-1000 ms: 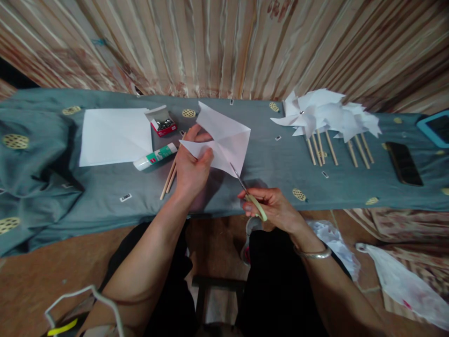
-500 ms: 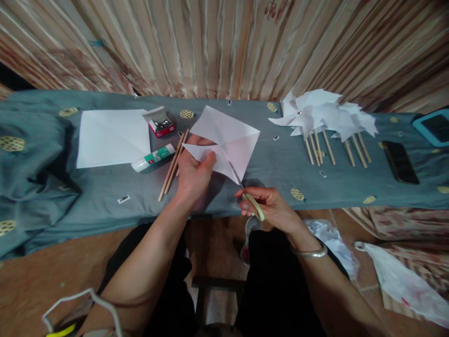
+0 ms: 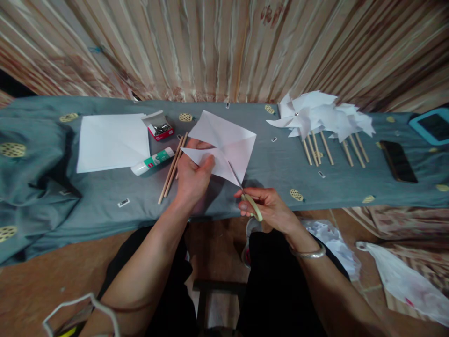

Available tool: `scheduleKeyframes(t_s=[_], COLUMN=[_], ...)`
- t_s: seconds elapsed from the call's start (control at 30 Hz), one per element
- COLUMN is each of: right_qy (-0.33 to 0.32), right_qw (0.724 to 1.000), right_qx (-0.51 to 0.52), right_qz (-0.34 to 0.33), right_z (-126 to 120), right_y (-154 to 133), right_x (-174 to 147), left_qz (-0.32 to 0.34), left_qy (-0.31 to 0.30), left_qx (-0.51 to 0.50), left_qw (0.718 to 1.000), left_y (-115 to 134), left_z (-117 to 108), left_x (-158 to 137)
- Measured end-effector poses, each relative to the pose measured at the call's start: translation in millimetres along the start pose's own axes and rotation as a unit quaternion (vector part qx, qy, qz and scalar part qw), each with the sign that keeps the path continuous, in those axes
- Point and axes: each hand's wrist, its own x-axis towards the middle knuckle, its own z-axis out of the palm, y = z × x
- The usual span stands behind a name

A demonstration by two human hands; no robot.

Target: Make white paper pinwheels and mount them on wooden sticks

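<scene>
A square sheet of white paper with crease lines is in front of me, a slit running in from its left corner. My left hand is closed on the sheet's near-left flap, thumb on top. Scissors with pale yellow-green handles are in my right hand, which is closed around them. Their blades lie across the paper's near corner, pointing up and left. Two or more wooden sticks lie just left of my left hand, partly hidden by it.
Left on the cloth-covered table lie white sheets, a glue stick and a small red box of metal pins. At the right are several paper pinwheels on sticks, a phone and a blue-framed device. Plastic bags sit below.
The whole view has shifted slightly, so things appear a little lower on the table's far side. My hands, the scissors and the paper keep almost the same positions relative to each other.
</scene>
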Motion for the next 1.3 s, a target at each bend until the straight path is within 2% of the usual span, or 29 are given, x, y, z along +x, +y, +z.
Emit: scheduleKeyframes(t_s=[0.37, 0.57, 0.77, 1.0, 1.2, 1.3], right_qy=[0.015, 0.01, 0.027, 0.028, 0.035, 0.041], right_qw=[1.0, 1.0, 0.999, 1.0, 0.999, 0.999], right_qx=[0.01, 0.007, 0.026, 0.006, 0.007, 0.012], right_qz=[0.01, 0.005, 0.009, 0.001, 0.001, 0.003], right_z=[1.4, 1.3, 3.4, 0.5, 0.2, 1.4], right_y=[-0.3, -0.2, -4.3, -0.7, 0.2, -1.7], right_x=[1.2, 1.0, 0.9, 1.8, 2.4, 1.9], left_qz=[-0.014, -0.021, -0.034, -0.019, -0.023, -0.012], left_qy=[-0.004, -0.032, -0.007, -0.024, 0.01, 0.007], left_qx=[-0.028, -0.035, -0.016, -0.025, -0.008, 0.003], left_qw=[0.999, 0.999, 0.999, 0.999, 1.0, 1.0], left_y=[11.5, 10.4, 3.9, 4.2, 2.9, 1.9], left_z=[1.1, 1.4, 4.5, 3.8, 3.9, 3.4], left_x=[-0.3, -1.7, -6.0, -6.1, -5.9, -5.9])
